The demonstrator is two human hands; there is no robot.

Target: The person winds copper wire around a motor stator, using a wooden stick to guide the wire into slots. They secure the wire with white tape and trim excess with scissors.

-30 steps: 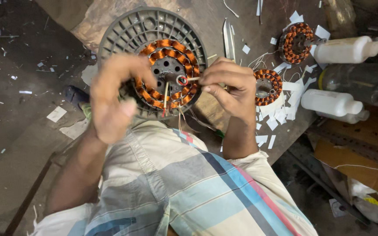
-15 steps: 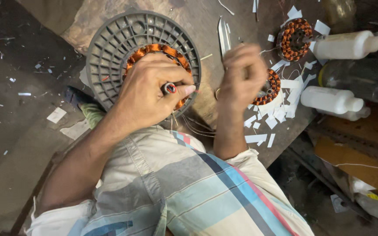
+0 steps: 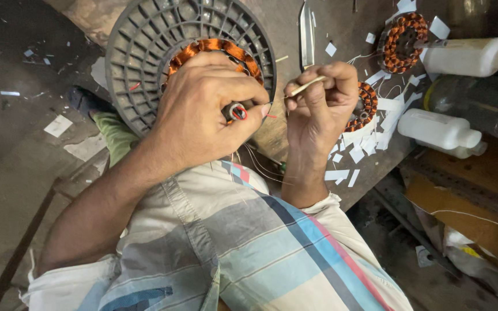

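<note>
Copper windings (image 3: 214, 46) are sitting in the round grey grille (image 3: 139, 69) on the bench (image 3: 283, 34), the coils looking mostly wound, though loose wire ends are trailing toward the shirt, so finishing seems left. Left hand (image 3: 203, 115) is lying over the stator, its fingers pinching a small red-ringed part (image 3: 236, 110), while right hand (image 3: 318, 106) is gripping a thin stick (image 3: 308, 86) pointed at it. Two more stators (image 3: 402, 34), paper scraps (image 3: 387, 124) and white bottles (image 3: 439, 129) are lying beside.

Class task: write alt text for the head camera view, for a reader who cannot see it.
Seen from above, a person's left hand covers a copper-wound motor coil in a round grey ribbed housing, while the right hand pinches a thin stick beside it. Two more coils, white bottles and paper scraps lie on the bench.
</note>
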